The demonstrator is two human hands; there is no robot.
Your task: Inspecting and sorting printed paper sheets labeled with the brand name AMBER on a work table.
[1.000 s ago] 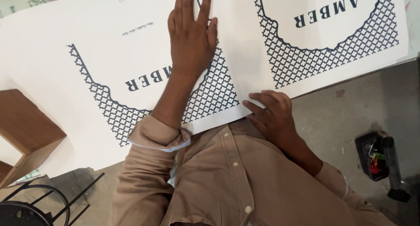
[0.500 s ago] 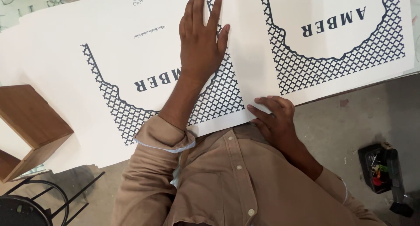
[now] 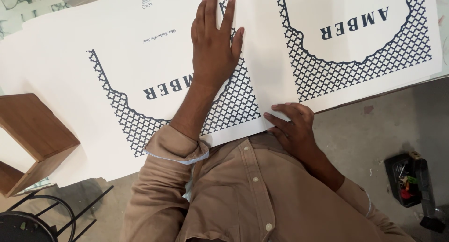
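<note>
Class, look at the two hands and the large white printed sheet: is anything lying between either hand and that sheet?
Nothing visible does. The left hand lies flat on the printed sheet, palm down over the lattice pattern. The right hand touches the sheet's near edge with its fingers. Both touch the paper directly.

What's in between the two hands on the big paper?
Seen from the head camera, only the white printed sheet lies between the left hand and the right hand: a patch of its dark lattice pattern and plain white margin.
</note>
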